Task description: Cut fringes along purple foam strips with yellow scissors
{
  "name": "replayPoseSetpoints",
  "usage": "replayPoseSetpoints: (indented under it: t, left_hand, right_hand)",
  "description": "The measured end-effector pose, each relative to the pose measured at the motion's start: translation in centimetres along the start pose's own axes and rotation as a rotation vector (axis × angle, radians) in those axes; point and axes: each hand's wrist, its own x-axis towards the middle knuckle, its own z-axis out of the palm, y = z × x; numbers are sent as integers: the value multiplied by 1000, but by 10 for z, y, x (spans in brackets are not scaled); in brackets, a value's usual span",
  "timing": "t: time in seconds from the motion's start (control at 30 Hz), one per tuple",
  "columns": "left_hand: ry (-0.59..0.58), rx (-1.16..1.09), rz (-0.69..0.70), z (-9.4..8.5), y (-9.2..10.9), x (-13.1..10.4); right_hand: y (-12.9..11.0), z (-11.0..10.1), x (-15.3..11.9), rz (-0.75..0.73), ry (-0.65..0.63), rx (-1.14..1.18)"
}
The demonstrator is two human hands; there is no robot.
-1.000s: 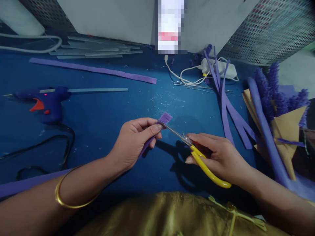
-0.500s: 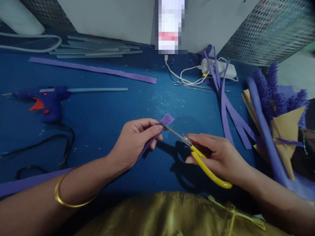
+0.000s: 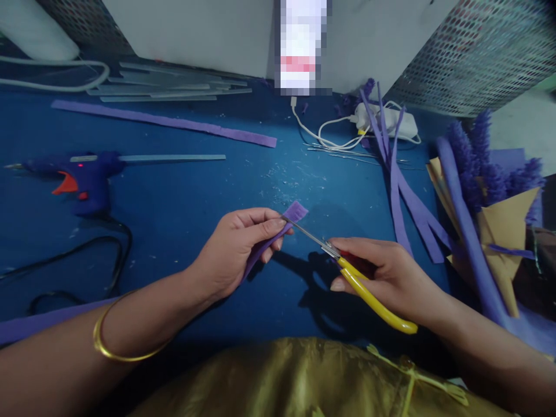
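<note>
My left hand (image 3: pixel 247 246) pinches a purple felt strip (image 3: pixel 296 213) between thumb and fingers near its end, above the middle of the blue table. The strip's short end sticks out past my fingertips, and fine slits seem to run across it. My right hand (image 3: pixel 382 272) is closed round a pair of scissors with yellow handles (image 3: pixel 373 304). Their metal blades reach up and left to the strip, right beside my left thumb, and look nearly closed. The rest of the strip hangs down below my left palm, partly hidden.
A blue glue gun (image 3: pixel 93 179) with a glue stick lies at the left. Another purple strip (image 3: pixel 174 121) and clear glue sticks (image 3: pixel 174 84) lie behind. Loose purple strips (image 3: pixel 403 191), a white charger (image 3: pixel 403 124) and a paper-wrapped purple bouquet (image 3: pixel 504 220) are at the right.
The scissors have closed a little more, their yellow handles drawn together. My left hand and the strip have hardly moved.
</note>
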Motion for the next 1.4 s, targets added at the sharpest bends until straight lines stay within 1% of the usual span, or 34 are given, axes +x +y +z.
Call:
replayPoseSetpoints:
  t: [0.1,0.2,0.4,0.53,0.73,1.1,1.4]
  left_hand:
    - [-14,-15,-16,0,1,0]
    - [-11,-7,-3,1,1,-1]
    - [51,50,43,4,-1,-2]
    - [89,82,51,5,-3,-2]
    - [131,124,82,5,-3,-2]
    - [193,109,118,7,-2,-2]
    - [206,116,135,7,-3,-2]
  right_hand:
    - [-1,1,0,19,0,45]
    - [0,2,1,22,12,41]
    - [4,4,2,-15,97,-61]
    - [6,4,2,-32,122,-91]
    - [5,4,2,-28,113,-145]
    - [2,4,2,-4,87,-134]
    - [3,6,1,-13,96,-146]
